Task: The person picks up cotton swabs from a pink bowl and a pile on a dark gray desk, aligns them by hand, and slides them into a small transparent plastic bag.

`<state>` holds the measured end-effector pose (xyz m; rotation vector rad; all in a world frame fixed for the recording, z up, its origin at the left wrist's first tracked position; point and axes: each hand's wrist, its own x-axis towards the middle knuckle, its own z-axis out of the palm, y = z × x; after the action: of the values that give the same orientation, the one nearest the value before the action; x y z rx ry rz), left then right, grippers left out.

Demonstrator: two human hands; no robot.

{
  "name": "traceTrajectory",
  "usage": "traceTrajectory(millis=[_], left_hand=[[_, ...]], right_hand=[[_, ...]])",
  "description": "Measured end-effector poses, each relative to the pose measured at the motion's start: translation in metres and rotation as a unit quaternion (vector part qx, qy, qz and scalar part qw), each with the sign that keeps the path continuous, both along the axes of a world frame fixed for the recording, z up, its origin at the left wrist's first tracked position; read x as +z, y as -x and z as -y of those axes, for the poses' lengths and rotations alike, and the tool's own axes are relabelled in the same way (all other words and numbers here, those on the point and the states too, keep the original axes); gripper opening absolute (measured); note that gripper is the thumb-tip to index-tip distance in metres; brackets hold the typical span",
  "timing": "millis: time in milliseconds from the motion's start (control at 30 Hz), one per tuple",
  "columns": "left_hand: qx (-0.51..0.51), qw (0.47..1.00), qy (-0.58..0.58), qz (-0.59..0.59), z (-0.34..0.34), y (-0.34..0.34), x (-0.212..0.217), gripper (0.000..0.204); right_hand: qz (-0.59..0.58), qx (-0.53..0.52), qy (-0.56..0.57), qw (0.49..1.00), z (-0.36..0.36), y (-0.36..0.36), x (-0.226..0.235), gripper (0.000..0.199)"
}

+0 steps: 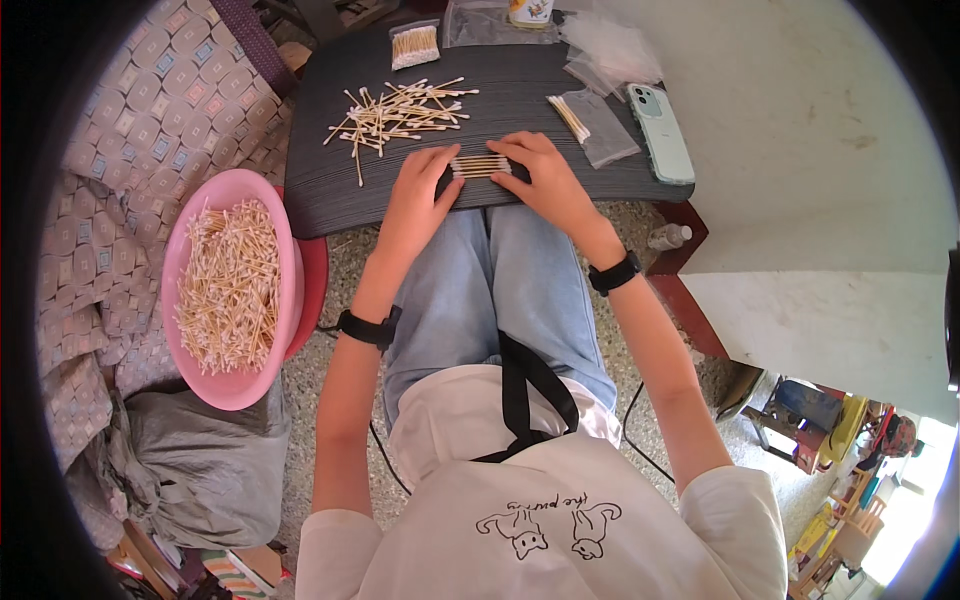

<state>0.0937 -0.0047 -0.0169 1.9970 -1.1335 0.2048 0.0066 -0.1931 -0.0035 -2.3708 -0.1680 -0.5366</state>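
Near the front edge of the dark table (330, 205), a small row of cotton swabs (482, 167) lies sideways between my two hands. My left hand (418, 192) has its thumb and fingers curved around the swabs' left tips. At the right tips, my right hand (545, 178) grips in the same way. The swabs are side by side with their ends roughly even. Just beyond my left hand is a loose heap of cotton swabs (395, 115). Past my right hand, a clear plastic bag (608, 140) lies flat with a few swabs (569, 118) at its left side.
A filled pack of swabs (415, 46) stands at the back, near more clear bags (612, 45) and a patterned container (531, 12). A pale green phone (659, 134) lies at the right edge. Left of the table, a pink basin (290, 290) holds many swabs. A bottle (669, 237) is on the floor.
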Motion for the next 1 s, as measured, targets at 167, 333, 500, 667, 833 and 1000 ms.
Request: traceTrajectory(millis=[167, 333, 500, 667, 833, 1000], left_hand=[[0.004, 0.999, 0.034, -0.008, 0.002, 0.001, 0.003, 0.039], [-0.025, 0.989, 0.091, -0.117, 0.018, -0.002, 0.004, 0.038], [0.042, 0.998, -0.038, 0.026, 0.007, 0.004, 0.005, 0.040], [0.007, 0.999, -0.027, 0.031, 0.006, -0.002, 0.006, 0.026], [0.010, 0.999, -0.029, 0.045, 0.009, -0.003, 0.006, 0.020], [0.013, 0.995, -0.067, 0.077, 0.011, -0.002, 0.009, 0.013]], right_hand=[[0.024, -0.018, -0.052, 0.998, 0.000, -0.002, -0.005, 0.034], [0.046, -0.003, -0.093, 0.995, -0.008, -0.013, -0.009, 0.033], [0.059, -0.017, 0.033, 0.998, -0.006, -0.005, -0.005, 0.034], [0.009, 0.010, 0.033, 0.999, 0.000, -0.005, 0.003, 0.025], [0.027, 0.015, 0.068, 0.997, -0.003, -0.013, -0.001, 0.015], [0.050, 0.003, 0.112, 0.992, -0.003, -0.015, -0.003, 0.010]])
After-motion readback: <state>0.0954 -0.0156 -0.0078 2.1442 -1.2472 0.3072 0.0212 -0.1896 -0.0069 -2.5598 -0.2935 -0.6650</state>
